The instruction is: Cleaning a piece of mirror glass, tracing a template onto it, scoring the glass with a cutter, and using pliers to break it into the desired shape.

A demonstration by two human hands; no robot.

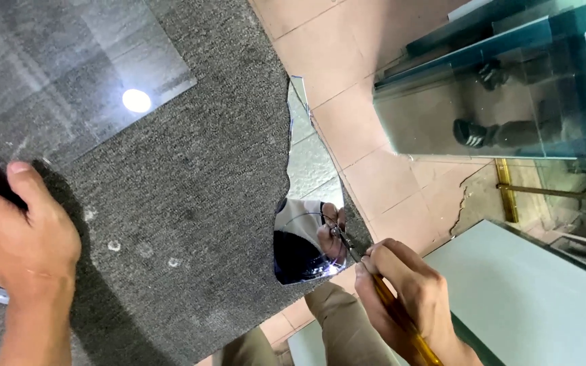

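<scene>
My right hand grips a glass cutter with a yellow-brown handle, its metal tip touching the lower right edge of an irregular mirror piece. The mirror lies on a grey carpeted table near its right edge and reflects the hand and the tool. My left hand rests at the left on the carpet, fingers curled over a dark object I cannot identify, beside a clear glass sheet.
A bright light spot reflects off the glass sheet. Stacked greenish glass panes stand at the upper right on a pink tiled floor. A pale sheet lies at the lower right. My trouser legs show below the table.
</scene>
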